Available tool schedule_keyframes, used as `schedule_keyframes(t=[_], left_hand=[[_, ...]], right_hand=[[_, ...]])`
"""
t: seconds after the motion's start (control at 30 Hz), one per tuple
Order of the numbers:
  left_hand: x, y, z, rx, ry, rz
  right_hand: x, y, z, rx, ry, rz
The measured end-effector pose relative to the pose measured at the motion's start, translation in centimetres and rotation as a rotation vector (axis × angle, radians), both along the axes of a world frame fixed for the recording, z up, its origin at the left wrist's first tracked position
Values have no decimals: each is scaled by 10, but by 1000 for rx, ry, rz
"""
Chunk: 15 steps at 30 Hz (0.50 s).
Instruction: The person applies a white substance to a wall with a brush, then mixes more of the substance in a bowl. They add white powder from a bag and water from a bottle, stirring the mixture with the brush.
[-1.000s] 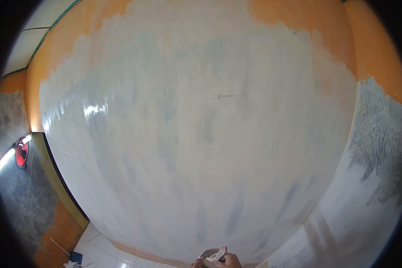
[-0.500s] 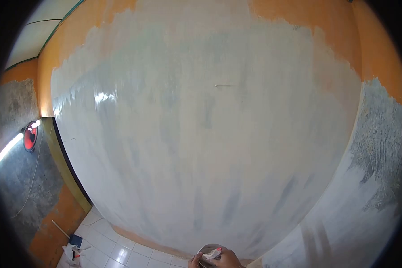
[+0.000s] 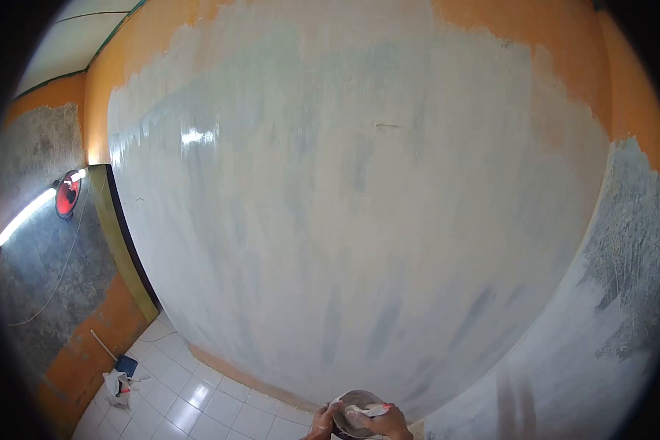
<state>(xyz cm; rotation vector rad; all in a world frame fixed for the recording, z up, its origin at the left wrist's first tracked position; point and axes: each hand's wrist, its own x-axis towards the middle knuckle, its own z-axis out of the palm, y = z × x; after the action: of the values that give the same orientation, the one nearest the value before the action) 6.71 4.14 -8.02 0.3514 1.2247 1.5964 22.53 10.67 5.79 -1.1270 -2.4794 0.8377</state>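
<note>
At the bottom of the head view, a round grey-brown bucket (image 3: 354, 394) is held up in front of me. My left hand (image 3: 322, 422) grips its left side, with whitish smears on the fingers. My right hand (image 3: 389, 423) is closed on a pale, white-smeared tool (image 3: 365, 410) with a small red part, held over the bucket's opening. Too little of the tool shows to tell its kind. The bucket's lower part is cut off by the frame edge.
A large wall (image 3: 359, 220) ahead has a patchy white-grey coating, with orange paint (image 3: 521, 29) at its top and a nail (image 3: 386, 125) sticking out. At left are a red fan (image 3: 67, 195), a lit tube (image 3: 26, 217), a dustpan (image 3: 126, 366) and a plastic bag (image 3: 116, 389) on white tiles.
The view has tilted down and shifted left a little, so the bucket and both hands show more fully. My right hand still has the pale tool at the bucket.
</note>
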Motion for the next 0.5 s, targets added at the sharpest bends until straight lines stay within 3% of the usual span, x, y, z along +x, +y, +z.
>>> schedule_keyframes(t=[0.07,0.2,0.27,0.4,0.47,0.5], left_hand=[[4,2,2,6,-79,63],[4,-1,10,19,-85,85],[0,0,3,41,-79,5],[-1,0,-18,40,-33,40],[-1,-1,-15,90,-35,80],[-2,-5,-3,89,-37,84]], right_hand=[[3,6,-6,188,60,83],[1,2,-3,172,-2,-54],[-1,1,-29,307,287,-225],[-1,4,-41,197,311,-153],[0,14,-73,289,297,-143],[-3,11,-59,286,296,-139]])
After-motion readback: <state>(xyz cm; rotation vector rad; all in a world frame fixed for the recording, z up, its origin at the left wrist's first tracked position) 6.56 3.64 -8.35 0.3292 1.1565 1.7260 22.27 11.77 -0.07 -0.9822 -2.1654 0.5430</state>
